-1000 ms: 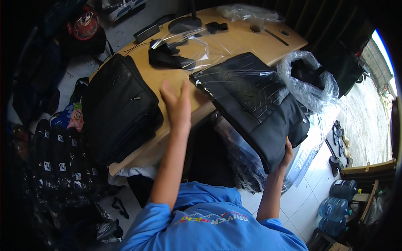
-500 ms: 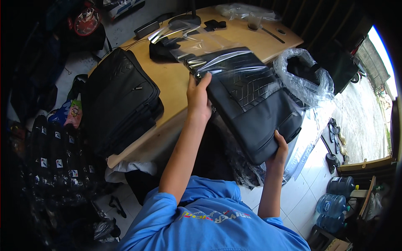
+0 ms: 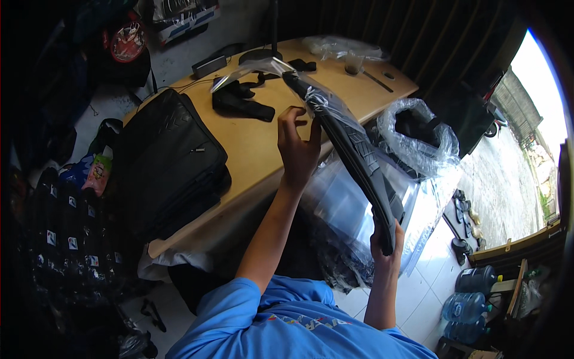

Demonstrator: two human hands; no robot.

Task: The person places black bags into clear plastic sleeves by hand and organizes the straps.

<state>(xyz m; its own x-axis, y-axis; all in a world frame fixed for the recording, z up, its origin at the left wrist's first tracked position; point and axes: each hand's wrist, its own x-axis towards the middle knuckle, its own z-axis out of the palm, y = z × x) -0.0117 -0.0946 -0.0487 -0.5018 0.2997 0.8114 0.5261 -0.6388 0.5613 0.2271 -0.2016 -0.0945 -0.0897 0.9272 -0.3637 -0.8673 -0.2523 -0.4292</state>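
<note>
The wooden surface (image 3: 254, 152) that I see here is light brown, and it stretches from the left side of the frame to the upper right. On its left end lies a pile of black bags (image 3: 170, 143), one upon another. Above the centre there is a bent black object (image 3: 239, 107), whose kind I cannot tell. Farther up stand a small dark box (image 3: 209, 66) and a round black base (image 3: 251, 56); to the right of this base lies a small black item (image 3: 303, 65). Toward the upper right are clear plastic (image 3: 344, 49), a transparent cup (image 3: 353, 63) and a flat dark strip (image 3: 378, 81).
</note>
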